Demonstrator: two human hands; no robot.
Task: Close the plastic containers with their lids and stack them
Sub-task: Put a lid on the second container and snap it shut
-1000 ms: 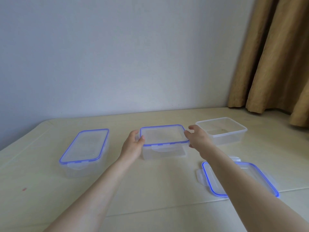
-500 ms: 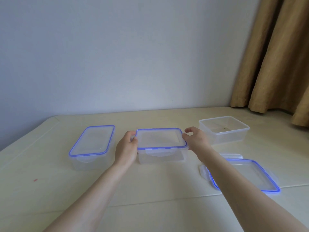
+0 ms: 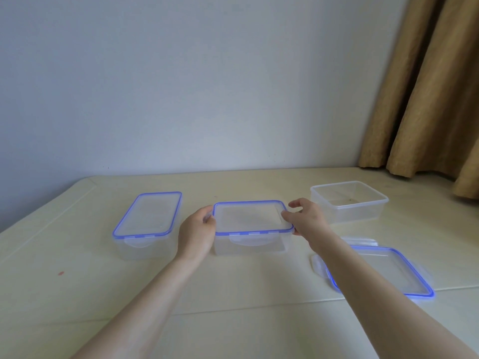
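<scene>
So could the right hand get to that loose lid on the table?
Probably yes. The right hand is gripping the middle box, but the loose lid lies flat just under that forearm, with nothing on it.

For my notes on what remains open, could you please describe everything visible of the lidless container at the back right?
The lidless container is a clear, colourless plastic box, roughly square with rounded corners and a thickened rim. It stands upright and open on the pale table, apart from both hands, and looks empty apart from a tiny dark speck inside.
</scene>
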